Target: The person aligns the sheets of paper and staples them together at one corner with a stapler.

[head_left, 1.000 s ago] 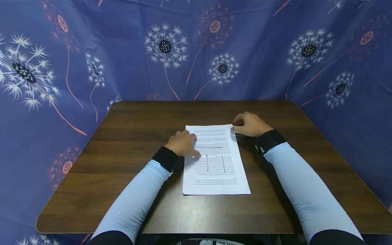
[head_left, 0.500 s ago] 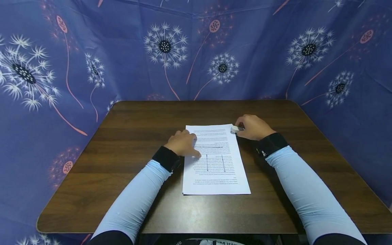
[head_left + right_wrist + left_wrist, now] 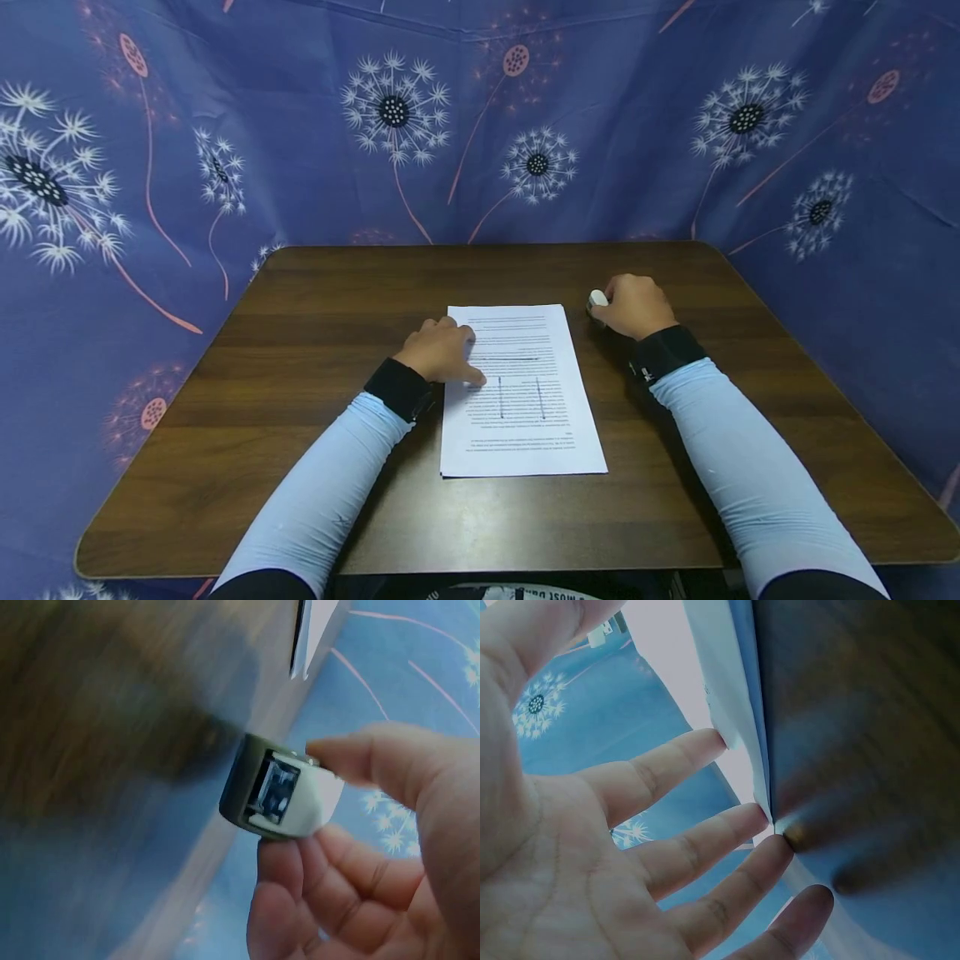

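Note:
A thin stack of printed sheets [image 3: 525, 458] lies on the table with its text upside down and a few dark hand-drawn lines across it. My left hand [image 3: 441, 350] rests on the stack's left edge, its thumb on the top page. In the left wrist view the spread fingertips [image 3: 712, 742] are right at the side edges of the paper [image 3: 720, 652]. Off the stack's far right corner, my right hand [image 3: 637, 307] pinches a small white and dark stapler [image 3: 304, 795] between thumb and fingers. Its end with a metal part in a slot shows in the right wrist view.
The brown wooden table [image 3: 337, 517] has rounded corners and reaches back to a blue cloth [image 3: 315, 183] printed with dandelions. A black band [image 3: 663, 354] sits on each wrist, above light blue sleeves [image 3: 750, 458].
My right hand has drawn the stapler away from the stack's far right corner, to the right, and it stands apart from the paper. The left hand keeps its place on the stack.

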Motion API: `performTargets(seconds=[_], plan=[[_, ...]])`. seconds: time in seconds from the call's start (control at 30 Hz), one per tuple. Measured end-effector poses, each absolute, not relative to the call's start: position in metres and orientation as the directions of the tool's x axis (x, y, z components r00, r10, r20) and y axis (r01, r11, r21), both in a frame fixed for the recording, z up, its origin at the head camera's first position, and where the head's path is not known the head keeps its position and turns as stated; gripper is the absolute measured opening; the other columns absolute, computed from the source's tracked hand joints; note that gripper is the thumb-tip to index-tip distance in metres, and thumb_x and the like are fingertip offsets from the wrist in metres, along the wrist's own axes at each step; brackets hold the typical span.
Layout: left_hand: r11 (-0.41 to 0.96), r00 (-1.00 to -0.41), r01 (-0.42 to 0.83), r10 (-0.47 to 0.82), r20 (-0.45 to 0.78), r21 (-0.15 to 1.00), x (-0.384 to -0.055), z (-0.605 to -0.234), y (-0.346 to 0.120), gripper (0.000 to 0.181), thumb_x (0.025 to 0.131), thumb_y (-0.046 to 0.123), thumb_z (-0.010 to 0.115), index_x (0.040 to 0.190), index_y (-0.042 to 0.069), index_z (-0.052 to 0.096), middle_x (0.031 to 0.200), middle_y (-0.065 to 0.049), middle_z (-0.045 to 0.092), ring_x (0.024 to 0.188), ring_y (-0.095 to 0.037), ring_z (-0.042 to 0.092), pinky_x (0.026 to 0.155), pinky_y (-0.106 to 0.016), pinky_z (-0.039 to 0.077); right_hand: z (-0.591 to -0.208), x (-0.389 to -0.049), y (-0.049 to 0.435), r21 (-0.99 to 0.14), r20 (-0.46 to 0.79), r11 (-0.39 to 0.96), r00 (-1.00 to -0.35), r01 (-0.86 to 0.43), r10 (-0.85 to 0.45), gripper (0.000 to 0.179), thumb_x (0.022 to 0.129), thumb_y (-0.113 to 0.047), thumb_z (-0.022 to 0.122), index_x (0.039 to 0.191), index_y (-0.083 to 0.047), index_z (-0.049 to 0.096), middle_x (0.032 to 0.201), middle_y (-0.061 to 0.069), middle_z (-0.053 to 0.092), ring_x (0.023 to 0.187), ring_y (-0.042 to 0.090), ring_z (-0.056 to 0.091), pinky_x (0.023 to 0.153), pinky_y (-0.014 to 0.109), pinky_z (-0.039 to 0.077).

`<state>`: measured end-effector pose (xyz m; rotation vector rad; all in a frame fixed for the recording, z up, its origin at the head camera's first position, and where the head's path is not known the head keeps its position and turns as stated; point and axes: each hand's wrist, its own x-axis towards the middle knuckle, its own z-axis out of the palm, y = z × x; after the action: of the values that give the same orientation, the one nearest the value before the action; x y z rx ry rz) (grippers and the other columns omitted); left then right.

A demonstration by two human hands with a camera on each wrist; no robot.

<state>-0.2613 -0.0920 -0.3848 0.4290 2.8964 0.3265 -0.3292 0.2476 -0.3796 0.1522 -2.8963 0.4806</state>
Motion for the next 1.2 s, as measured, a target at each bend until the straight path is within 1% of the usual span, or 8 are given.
performTargets(seconds=[0.13,0.23,0.37,0.53,0.67,0.9,1.2], plan=[[0.932,-0.939,0.263,0.307,-0.157,0.248,-0.26,-0.383,-0.091,0.077,0.078,0.058,0.083,0.14,0.018,0.062,0.134,-0.008,0.057,0.118,-0.031,0.048,0.101,-0.052,0.044,-0.379,-0.33,0.256,-0.324,0.255,0.944,-0.967,-0.068,0.018,0.029,0.084,-0.031,0.076,0.081,-0.003,0.072,0.076,0.014,0.069,0.067,0.031,0.061,0.056,0.043,0.046],[0.931,-0.938,0.267,0.31,-0.155,0.248,-0.26,-0.382,-0.092,0.077,0.078,0.058,0.083,0.14,0.018,0.062,0.134,-0.008,0.057,0.119,-0.031,0.048,0.101,-0.052,0.044,-0.379,-0.331,0.261,-0.336,0.258,0.942,-0.964,-0.029,0.062,0.031,0.085,-0.034,0.076,0.079,-0.004,0.071,0.075,0.013,0.067,0.067,0.031,0.06,0.053,0.041,0.043],[0.928,-0.935,0.275,0.319,-0.155,0.252,-0.261,-0.384,-0.092,0.077,0.078,0.058,0.083,0.139,0.017,0.062,0.134,-0.009,0.058,0.12,-0.032,0.049,0.101,-0.053,0.045,-0.379,-0.33,0.267,-0.347,0.244,0.938,-0.966,-0.005,0.085,0.032,0.085,-0.034,0.076,0.083,-0.002,0.073,0.079,0.016,0.07,0.07,0.034,0.062,0.054,0.043,0.045],[0.924,-0.934,0.273,0.321,-0.156,0.268,-0.262,-0.387,-0.093,0.078,0.076,0.058,0.084,0.139,0.017,0.063,0.133,-0.009,0.058,0.118,-0.031,0.049,0.099,-0.052,0.045,-0.38,-0.325,0.269,-0.367,0.226,0.93,-0.971,-0.007,0.082,0.033,0.085,-0.032,0.076,0.084,0.001,0.073,0.083,0.019,0.071,0.074,0.036,0.063,0.058,0.044,0.047],[0.925,-0.936,0.27,0.318,-0.155,0.268,-0.263,-0.388,-0.094,0.078,0.076,0.058,0.084,0.14,0.018,0.062,0.133,-0.009,0.058,0.117,-0.031,0.048,0.098,-0.051,0.045,-0.382,-0.326,0.266,-0.375,0.24,0.927,-0.967,-0.015,0.081,0.034,0.085,-0.033,0.077,0.085,0.001,0.074,0.085,0.019,0.073,0.076,0.036,0.064,0.061,0.044,0.047],[0.926,-0.936,0.26,0.311,-0.163,0.274,-0.264,-0.388,-0.094,0.078,0.076,0.059,0.084,0.14,0.019,0.062,0.132,-0.007,0.057,0.117,-0.03,0.047,0.098,-0.051,0.045,-0.387,-0.332,0.256,-0.384,0.257,0.923,-0.964,-0.036,0.069,0.034,0.085,-0.034,0.077,0.085,-0.001,0.073,0.083,0.017,0.072,0.073,0.034,0.063,0.06,0.042,0.047],[0.93,-0.94,0.257,0.304,-0.155,0.264,-0.268,-0.392,-0.091,0.079,0.074,0.061,0.084,0.139,0.021,0.063,0.129,-0.006,0.056,0.115,-0.029,0.048,0.095,-0.052,0.046,-0.389,-0.333,0.252,-0.387,0.26,0.922,-0.963,-0.031,0.076,0.031,0.087,-0.031,0.076,0.085,0.001,0.073,0.082,0.018,0.071,0.073,0.034,0.062,0.061,0.044,0.047]])
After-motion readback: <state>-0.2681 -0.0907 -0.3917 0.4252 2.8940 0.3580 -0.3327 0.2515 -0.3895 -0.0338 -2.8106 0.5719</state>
